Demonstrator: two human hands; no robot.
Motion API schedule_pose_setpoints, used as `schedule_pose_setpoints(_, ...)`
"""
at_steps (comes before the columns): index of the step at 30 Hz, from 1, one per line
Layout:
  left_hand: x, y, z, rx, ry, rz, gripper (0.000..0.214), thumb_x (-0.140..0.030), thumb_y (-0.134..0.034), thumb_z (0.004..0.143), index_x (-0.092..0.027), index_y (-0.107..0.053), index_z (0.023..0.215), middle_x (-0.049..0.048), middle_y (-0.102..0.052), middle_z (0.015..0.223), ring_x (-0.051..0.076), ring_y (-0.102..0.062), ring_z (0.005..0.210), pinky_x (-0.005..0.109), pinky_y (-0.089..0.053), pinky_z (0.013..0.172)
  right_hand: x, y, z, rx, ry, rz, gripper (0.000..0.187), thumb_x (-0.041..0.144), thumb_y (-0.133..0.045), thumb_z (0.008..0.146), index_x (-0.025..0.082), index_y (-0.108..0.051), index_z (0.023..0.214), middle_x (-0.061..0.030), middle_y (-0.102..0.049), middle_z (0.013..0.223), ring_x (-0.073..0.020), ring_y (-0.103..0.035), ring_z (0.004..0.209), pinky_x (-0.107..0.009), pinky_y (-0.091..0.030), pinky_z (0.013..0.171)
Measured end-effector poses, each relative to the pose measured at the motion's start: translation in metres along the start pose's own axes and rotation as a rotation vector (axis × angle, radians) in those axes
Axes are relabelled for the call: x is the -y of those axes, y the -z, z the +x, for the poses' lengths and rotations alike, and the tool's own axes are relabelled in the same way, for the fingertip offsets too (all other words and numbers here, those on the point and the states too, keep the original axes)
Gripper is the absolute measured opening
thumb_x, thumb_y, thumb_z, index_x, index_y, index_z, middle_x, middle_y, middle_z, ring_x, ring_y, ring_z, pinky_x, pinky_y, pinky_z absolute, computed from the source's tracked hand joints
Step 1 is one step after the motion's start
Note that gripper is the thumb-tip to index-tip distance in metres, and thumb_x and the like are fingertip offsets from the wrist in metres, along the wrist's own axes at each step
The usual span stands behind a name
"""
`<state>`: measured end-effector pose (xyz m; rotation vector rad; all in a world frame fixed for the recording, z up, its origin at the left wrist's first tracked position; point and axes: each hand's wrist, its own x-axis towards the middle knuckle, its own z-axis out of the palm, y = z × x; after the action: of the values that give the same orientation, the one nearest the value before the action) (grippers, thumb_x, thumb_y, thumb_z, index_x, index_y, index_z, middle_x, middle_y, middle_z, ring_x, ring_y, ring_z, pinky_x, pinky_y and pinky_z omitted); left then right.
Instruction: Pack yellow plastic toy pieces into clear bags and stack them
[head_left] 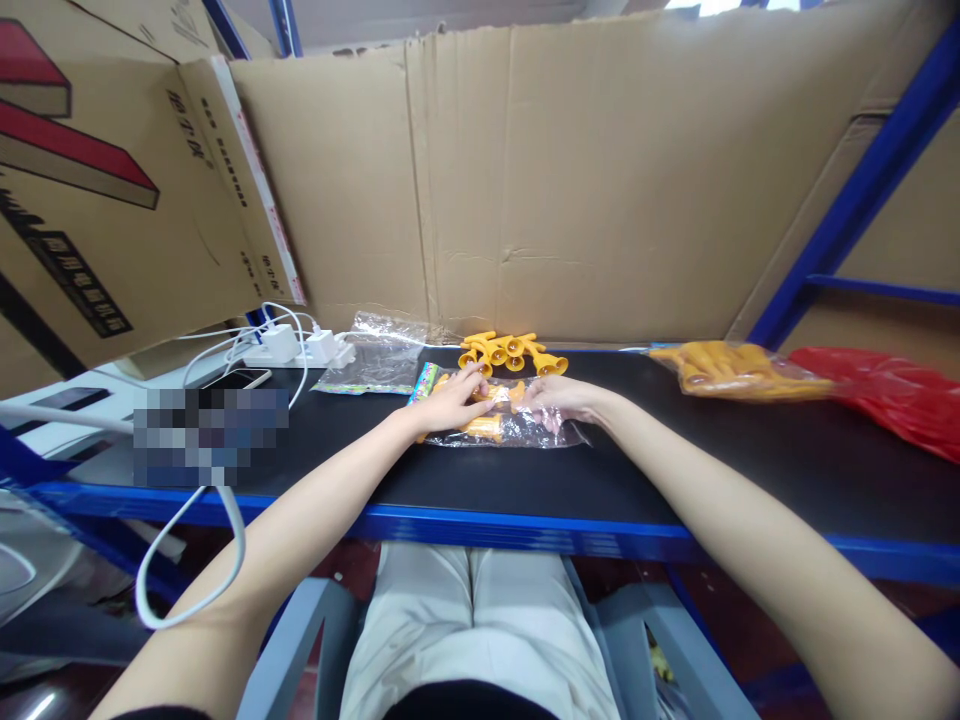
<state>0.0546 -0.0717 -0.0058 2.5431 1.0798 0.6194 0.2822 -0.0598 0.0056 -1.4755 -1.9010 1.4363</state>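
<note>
Some yellow plastic horns show through a crinkled clear-plastic bag; my left hand lies spread, my right hand unclear in grip.

I have the left grip spread over a clear bag of yellow pieces on the bench — the right grip touching its right part. Yellow horns lie just beyond both grips — red plastic well right of them.

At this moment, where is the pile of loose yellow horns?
In the head view, the pile lies near the centre, on the black table, just beyond the left hand and right hand, by the cardboard wall.
</note>
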Motion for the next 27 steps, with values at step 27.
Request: schedule_pose_setpoints(27, -0.006, 0.004, -0.001, 0.059, 0.194, 0.098, 0.03, -0.049, -0.035, 0.088, -0.022, -0.044, 0.098, 0.007, -0.018, 0.152, 0.03, 0.002, 0.142, 0.06, -0.004, 0.111, 0.004, 0.016, -0.005, -0.097, 0.102, -0.009, 0.019, 0.026, -0.064, 0.075, 0.01, -0.065, 0.085, 0.001, -0.058, 0.051, -0.0024, -0.036, 0.03, -0.016, -0.025, 0.028)
